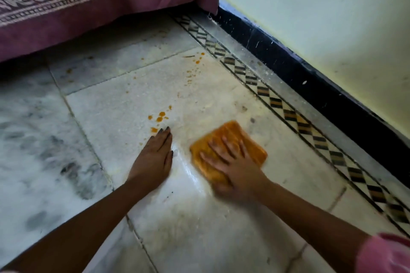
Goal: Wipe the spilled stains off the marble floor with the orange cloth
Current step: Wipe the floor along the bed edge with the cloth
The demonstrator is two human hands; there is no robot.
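Observation:
The folded orange cloth [233, 137] lies flat on the white marble floor [221, 217]. My right hand [230, 166] presses down on it with fingers spread; hand and cloth are motion-blurred. My left hand [155, 157] rests flat on the floor to the cloth's left, fingers together, holding nothing. Orange stain drops [160, 116] sit just beyond my left fingertips. A second spatter of small orange drops [195, 66] lies farther back. A wet streak [190, 173] runs between the two hands.
A maroon patterned bedsheet [88, 6] hangs down at the back left. A black-and-cream diamond floor border [288, 113] runs diagonally on the right, beside a black skirting [310, 77] and a pale wall [332, 17]. Grey-veined marble tiles [40, 139] lie to the left.

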